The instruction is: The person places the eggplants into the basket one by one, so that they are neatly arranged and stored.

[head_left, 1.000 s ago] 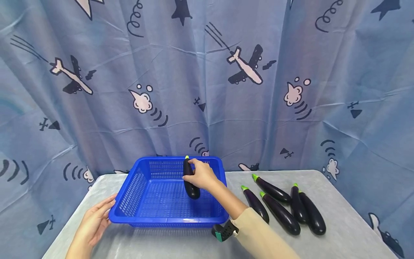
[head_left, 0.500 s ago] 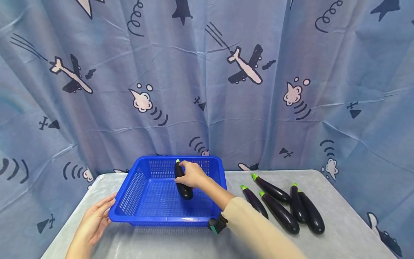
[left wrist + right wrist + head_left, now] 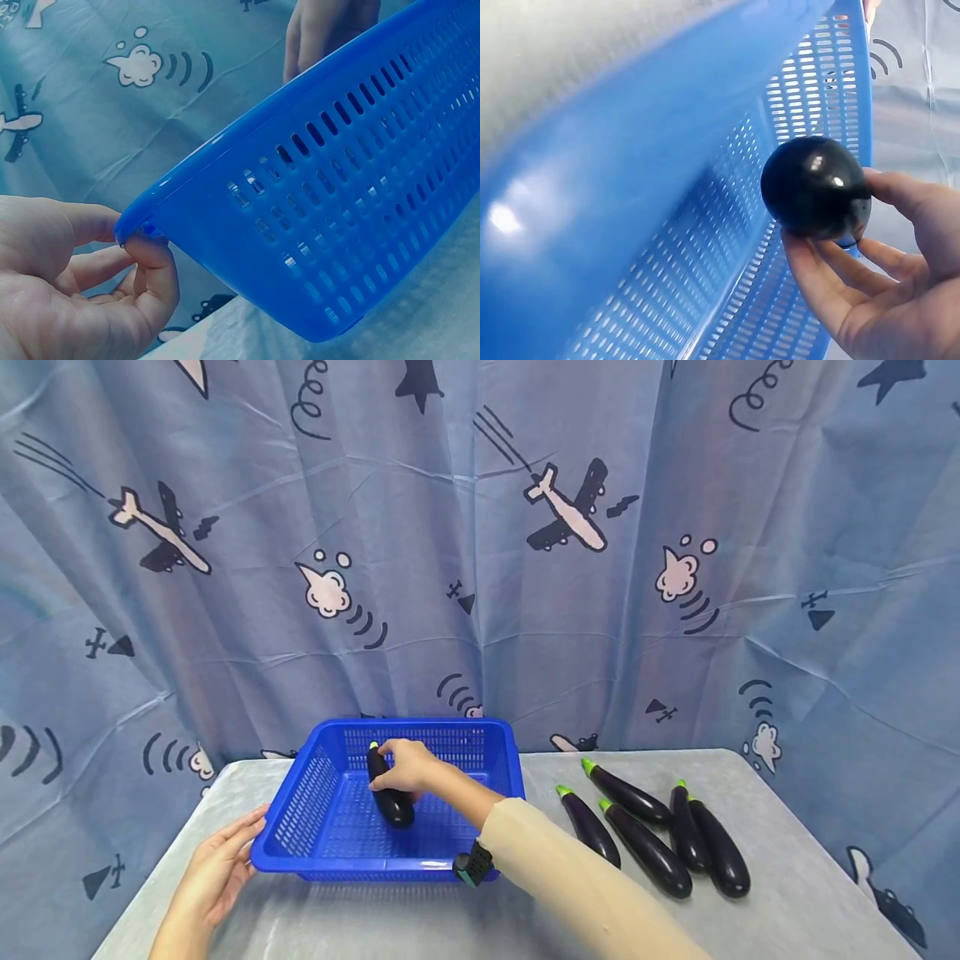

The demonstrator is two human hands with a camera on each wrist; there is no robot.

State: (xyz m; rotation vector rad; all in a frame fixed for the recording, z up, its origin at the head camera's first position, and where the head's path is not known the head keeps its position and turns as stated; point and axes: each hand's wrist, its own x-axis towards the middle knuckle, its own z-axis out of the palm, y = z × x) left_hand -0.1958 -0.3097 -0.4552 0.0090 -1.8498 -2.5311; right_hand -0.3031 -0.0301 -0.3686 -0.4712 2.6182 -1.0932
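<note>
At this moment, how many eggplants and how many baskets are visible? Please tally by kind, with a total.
Eggplants: 6 (5 on the table, 1 in the right hand)
Blue basket: 1
Total: 7

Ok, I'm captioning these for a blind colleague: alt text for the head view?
The right hand holds an eggplant over the floor of a blue basket; the left hand grips its rim. Five more eggplants lie right of the basket on a table, before a curtain.
</note>
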